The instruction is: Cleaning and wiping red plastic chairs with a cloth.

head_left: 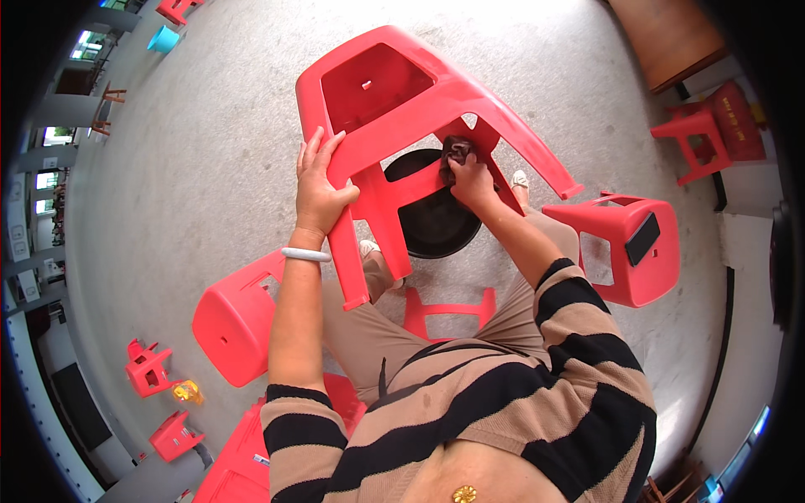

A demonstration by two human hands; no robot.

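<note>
A red plastic stool (pixel 377 138) is tipped on its side in front of me, its legs toward me and its seat facing away. My left hand (pixel 323 189) lies on its left side, fingers spread over the edge near a leg. In my right hand (pixel 474 180) is a bunched dark brown cloth (pixel 458 153), pressed to the inner side of a leg at the stool's right. Below the stool a round black basin (pixel 440 226) stands on the floor between my feet, partly covered by the stool.
To my right stands a red stool (pixel 662 272) with a dark phone (pixel 642 239) on top. Another red stool (pixel 235 318) is at my left. More red stools (pixel 708 134) stand by the right wall, near a brown wooden table (pixel 662 38). A blue bucket (pixel 163 39) sits far left.
</note>
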